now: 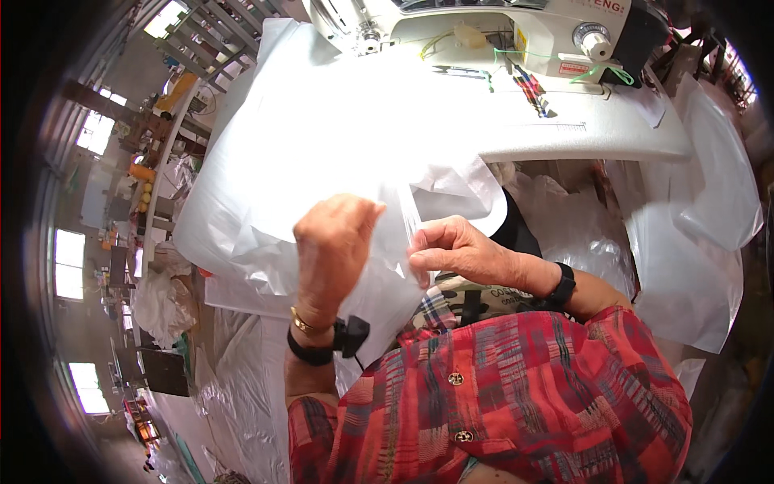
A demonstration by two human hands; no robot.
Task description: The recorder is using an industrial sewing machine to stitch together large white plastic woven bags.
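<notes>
A large white translucent plastic sheet (266, 194) spreads over the sewing table and hangs down toward my lap. My right hand (463, 252) pinches a gathered, folded edge of this sheet between thumb and fingers. To its left, my left hand (334, 246) is raised above the sheet with its fingers curled in. Its fingertips are mostly turned away, so whatever they hold, if anything, is hidden. At the top stands a white sewing machine (556, 40), its needle area (368, 40) beyond the sheet's far part.
On the machine bed lie tweezers (459, 72) and a multicoloured, thread-wrapped tool (530, 90). Green thread (617, 74) hangs by the handwheel (595, 40). More plastic sheeting (693, 234) drapes at the right. Plastic bundles (165, 298) and a rack (214, 36) stand left.
</notes>
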